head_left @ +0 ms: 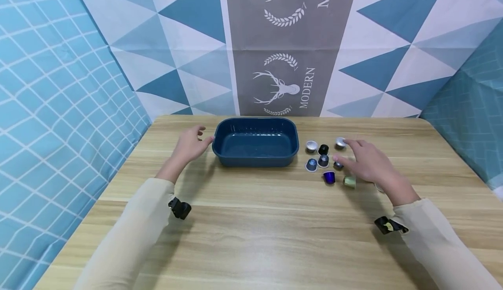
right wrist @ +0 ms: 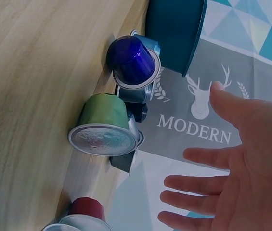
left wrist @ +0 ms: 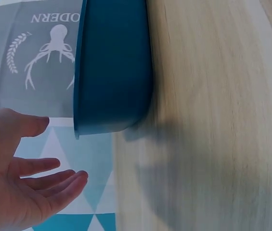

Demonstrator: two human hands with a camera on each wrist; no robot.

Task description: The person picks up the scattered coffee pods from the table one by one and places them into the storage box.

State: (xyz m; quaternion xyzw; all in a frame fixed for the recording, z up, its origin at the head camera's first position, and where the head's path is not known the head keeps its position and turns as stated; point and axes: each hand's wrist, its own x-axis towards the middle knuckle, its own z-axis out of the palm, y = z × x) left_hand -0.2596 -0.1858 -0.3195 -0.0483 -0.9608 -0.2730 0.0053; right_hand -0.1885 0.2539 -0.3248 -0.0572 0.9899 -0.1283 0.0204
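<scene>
A dark blue rectangular basin (head_left: 255, 161) stands toward the back of the wooden table. My left hand (head_left: 190, 144) hovers at its left end, fingers loosely bent, with the thumb tip close to the rim. In the left wrist view a gap shows between that thumb and the basin. Several coffee capsules lie right of the basin, among them a violet-blue one (head_left: 329, 177), a pale green one (head_left: 349, 182) and a black one (head_left: 323, 149). Over their right side my right hand (head_left: 369, 161) is spread, holding nothing, and partly hides some. A red capsule (right wrist: 86, 207) shows in the right wrist view.
The wooden table (head_left: 251, 229) reaches back to a wall covering (head_left: 283, 41) with triangles and deer heads. A blue gridded sheet (head_left: 59, 106) hangs along the left side, a teal sheet (head_left: 471, 98) on the right. Small black devices sit at both sleeve cuffs.
</scene>
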